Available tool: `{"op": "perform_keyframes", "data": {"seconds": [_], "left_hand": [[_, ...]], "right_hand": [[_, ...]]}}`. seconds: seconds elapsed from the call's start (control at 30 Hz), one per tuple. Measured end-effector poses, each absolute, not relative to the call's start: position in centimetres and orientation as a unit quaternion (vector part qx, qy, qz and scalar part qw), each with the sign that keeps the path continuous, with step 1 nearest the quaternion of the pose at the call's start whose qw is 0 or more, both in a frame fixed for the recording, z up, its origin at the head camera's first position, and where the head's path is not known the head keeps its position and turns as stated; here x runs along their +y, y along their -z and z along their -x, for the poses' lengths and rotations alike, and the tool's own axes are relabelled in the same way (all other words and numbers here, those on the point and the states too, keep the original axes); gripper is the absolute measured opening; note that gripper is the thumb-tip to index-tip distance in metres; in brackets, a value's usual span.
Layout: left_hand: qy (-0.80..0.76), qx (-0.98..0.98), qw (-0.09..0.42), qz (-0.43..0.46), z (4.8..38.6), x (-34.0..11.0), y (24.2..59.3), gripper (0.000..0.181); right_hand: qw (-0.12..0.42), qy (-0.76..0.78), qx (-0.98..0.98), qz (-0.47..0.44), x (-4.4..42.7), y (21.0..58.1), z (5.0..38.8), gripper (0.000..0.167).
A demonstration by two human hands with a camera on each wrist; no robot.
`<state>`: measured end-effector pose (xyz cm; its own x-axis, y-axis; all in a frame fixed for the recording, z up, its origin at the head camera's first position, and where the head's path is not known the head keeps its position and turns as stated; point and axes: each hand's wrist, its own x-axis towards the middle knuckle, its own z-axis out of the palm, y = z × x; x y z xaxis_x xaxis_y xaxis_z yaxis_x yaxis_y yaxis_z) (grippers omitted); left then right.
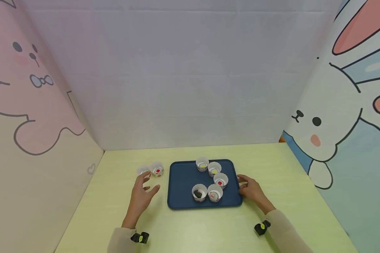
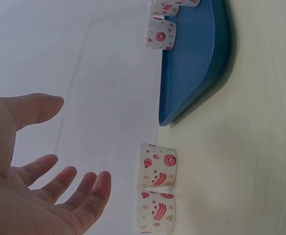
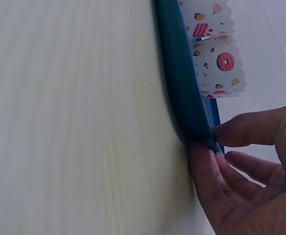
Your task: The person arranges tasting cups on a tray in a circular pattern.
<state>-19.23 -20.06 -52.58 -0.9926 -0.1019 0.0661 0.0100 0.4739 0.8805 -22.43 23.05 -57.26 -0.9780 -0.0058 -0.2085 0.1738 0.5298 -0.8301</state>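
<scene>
A blue tray point(image 1: 183, 182) holds several white patterned paper cups, among them one with a dark item point(image 1: 199, 193) and one with a red item point(image 1: 220, 180). My right hand point(image 1: 252, 189) pinches the tray's right edge; in the right wrist view its thumb and fingers point(image 3: 206, 171) meet at the rim point(image 3: 182, 98). Two more cups stand left of the tray, the nearer to it with a red item point(image 1: 158, 169). My left hand point(image 1: 140, 200) hovers just in front of them, fingers spread and holding nothing; the left wrist view shows a gap between the hand point(image 2: 45, 176) and those cups point(image 2: 157, 166).
The pale yellow-green table point(image 1: 190, 232) reaches back to a plain whitish wall point(image 1: 190, 77). Cartoon-printed panels flank it, pink and cream on the left, with a rabbit point(image 1: 329, 130) on the right.
</scene>
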Motion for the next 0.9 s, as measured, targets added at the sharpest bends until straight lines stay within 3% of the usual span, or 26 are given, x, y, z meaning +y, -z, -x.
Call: {"op": "perform_keyframes", "data": {"seconds": [0.4, 0.7, 0.9], "left_hand": [[0.505, -0.860, 0.052, -0.042, 19.9, -22.4, 52.8, 0.070], [0.526, -0.844, 0.090, -0.053, 21.2, -24.3, 53.8, 0.068], [0.534, -0.839, 0.087, -0.062, 22.2, -25.3, 54.7, 0.076]], "right_hand": [[0.107, 0.489, 0.864, -0.049, 23.2, 57.6, 22.7, 0.069], [0.109, 0.492, 0.863, -0.046, 23.2, 57.5, 22.6, 0.069], [0.112, 0.496, 0.860, -0.042, 23.2, 57.2, 22.5, 0.070]]}}
